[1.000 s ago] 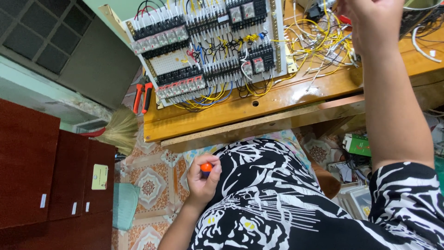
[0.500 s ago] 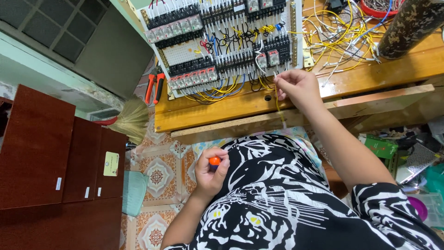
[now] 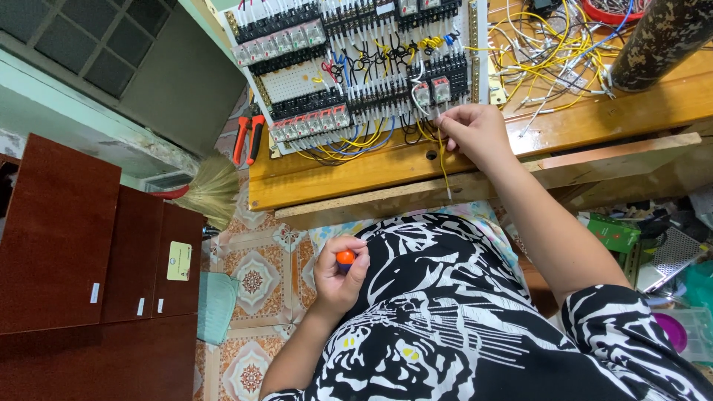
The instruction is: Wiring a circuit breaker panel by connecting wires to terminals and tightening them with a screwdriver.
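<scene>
- Lowest in the frame, the person's black-and-white patterned shirt [image 3: 445, 319] filled the bottom centre and right.
- The left hand [image 3: 338, 278] sat close to the body at lower centre, its fingers curled together around an orange-tipped tool [image 3: 345, 258]; only the rounded orange end showed above the fist.
- Beneath that hand lay the patterned floor tiles [image 3: 252, 278], with dark red-brown cabinets [image 3: 82, 245] along the left side of the frame.
- A straw broom [image 3: 212, 189] rested against the desk's left end, just above the tiles.
- Farther up, the right arm stretched to the wooden desk [image 3: 356, 171]. The right hand [image 3: 475, 134] was at the front edge of the desk, fingers pinched together on a thin yellow wire [image 3: 444, 167] that hung down over the edge.
- That hand lay just below the lower right corner of a white wiring board [image 3: 356, 67] packed with rows of relays and terminal blocks.
- Red-handled pliers [image 3: 246, 139] lay at the board's left side.
- Farthest, in the upper right, a tangle of loose yellow and white wires [image 3: 549, 59] spread over the desk.
</scene>
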